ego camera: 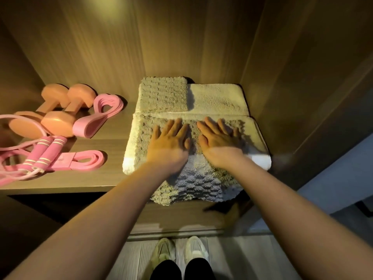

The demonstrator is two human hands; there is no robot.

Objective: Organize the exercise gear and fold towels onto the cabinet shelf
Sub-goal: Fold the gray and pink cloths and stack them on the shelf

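Note:
A textured grey towel (193,182) lies on top of a folded white towel (131,156) at the right end of the shelf, its near end hanging over the front edge. My left hand (169,142) and my right hand (220,140) press flat on it side by side, fingers straight. Behind them lie a folded grey towel (161,93) and a folded cream towel (218,98). On the left sit two orange dumbbells (56,116), a pink figure-eight band (101,116), a pink skipping rope (40,156) and a flat pink band (84,160).
The wooden shelf (109,142) ends at a front edge near me. The cabinet's right wall (292,98) stands close beside the towels, and the back panel (141,47) is behind them. My shoes (181,251) stand on the floor below.

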